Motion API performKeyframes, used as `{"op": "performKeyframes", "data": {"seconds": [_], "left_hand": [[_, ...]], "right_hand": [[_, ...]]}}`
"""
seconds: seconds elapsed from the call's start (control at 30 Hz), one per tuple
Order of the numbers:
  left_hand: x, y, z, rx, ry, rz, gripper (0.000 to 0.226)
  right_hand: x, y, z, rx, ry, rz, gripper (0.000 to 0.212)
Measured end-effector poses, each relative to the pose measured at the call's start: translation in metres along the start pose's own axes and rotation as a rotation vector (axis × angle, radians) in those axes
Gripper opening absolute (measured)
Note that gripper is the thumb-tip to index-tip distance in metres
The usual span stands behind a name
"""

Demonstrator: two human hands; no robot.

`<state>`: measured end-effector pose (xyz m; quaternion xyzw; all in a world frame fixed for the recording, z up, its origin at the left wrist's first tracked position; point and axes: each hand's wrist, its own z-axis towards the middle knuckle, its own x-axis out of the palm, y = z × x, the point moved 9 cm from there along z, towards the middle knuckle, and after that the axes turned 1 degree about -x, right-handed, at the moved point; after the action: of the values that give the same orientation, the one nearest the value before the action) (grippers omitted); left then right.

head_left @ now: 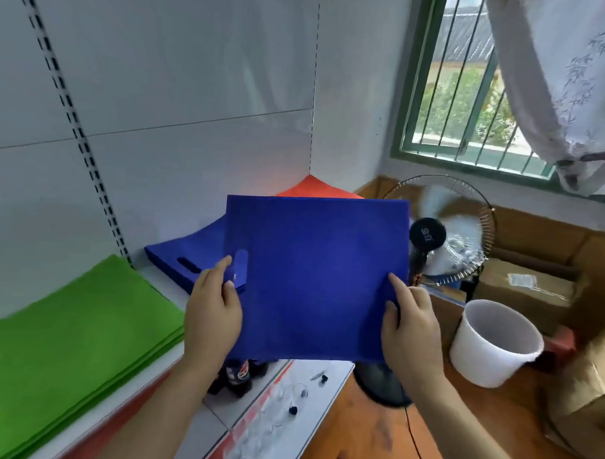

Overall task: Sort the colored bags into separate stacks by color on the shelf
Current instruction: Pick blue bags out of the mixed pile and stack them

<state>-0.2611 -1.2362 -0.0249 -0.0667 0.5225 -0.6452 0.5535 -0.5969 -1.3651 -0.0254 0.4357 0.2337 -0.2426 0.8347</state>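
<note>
I hold a flat blue bag in the air in front of the shelf, its handle cutout on the left side. My left hand grips its left edge by the handle and my right hand grips its right edge. Behind it on the white shelf lies a stack of blue bags, partly hidden by the held bag. A stack of green bags lies at the shelf's left. Red bags show in the far corner, mostly covered.
A standing fan is to the right of the shelf, with a white bucket and cardboard boxes beyond it. Dark bottles stand on a lower shelf beneath the held bag. A barred window is at upper right.
</note>
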Motion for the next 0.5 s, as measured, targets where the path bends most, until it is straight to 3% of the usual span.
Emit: {"op": "performKeyframes", "data": {"seconds": [0.5], "left_hand": [[-0.002, 0.079, 0.086, -0.259, -0.242, 0.285, 0.043]], "right_hand": [[0.194, 0.043, 0.184, -0.27, 0.294, 0.137, 0.043]]}}
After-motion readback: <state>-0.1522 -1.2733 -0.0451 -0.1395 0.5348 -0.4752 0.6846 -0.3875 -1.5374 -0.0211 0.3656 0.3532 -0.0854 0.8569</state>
